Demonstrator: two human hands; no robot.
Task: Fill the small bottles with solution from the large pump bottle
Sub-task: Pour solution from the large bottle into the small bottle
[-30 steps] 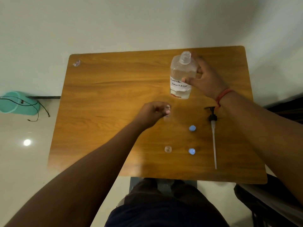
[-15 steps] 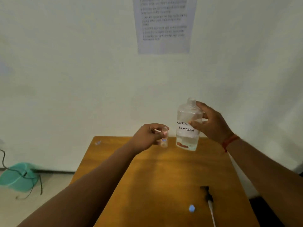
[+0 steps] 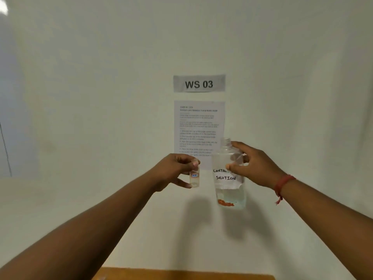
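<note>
My left hand [image 3: 173, 170] pinches a small clear bottle [image 3: 194, 177] near its top, holding it upright in the air before the wall, high above the desk's [image 3: 181, 274] far edge. Just to its right, apart from it, my right hand [image 3: 254, 166] curls round the upper part of the large bottle [image 3: 229, 178], uncapped, upright, labelled "CONTACT SOLUTION", liquid low inside. Behind them hang a "WS 03" sign [image 3: 199, 83] and an instruction sheet [image 3: 198, 126].

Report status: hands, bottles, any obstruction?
Left hand holds small bottle, right hand grips large bottle. Both upright, apart, uncapped. No pour yet. Nothing between them.
</note>
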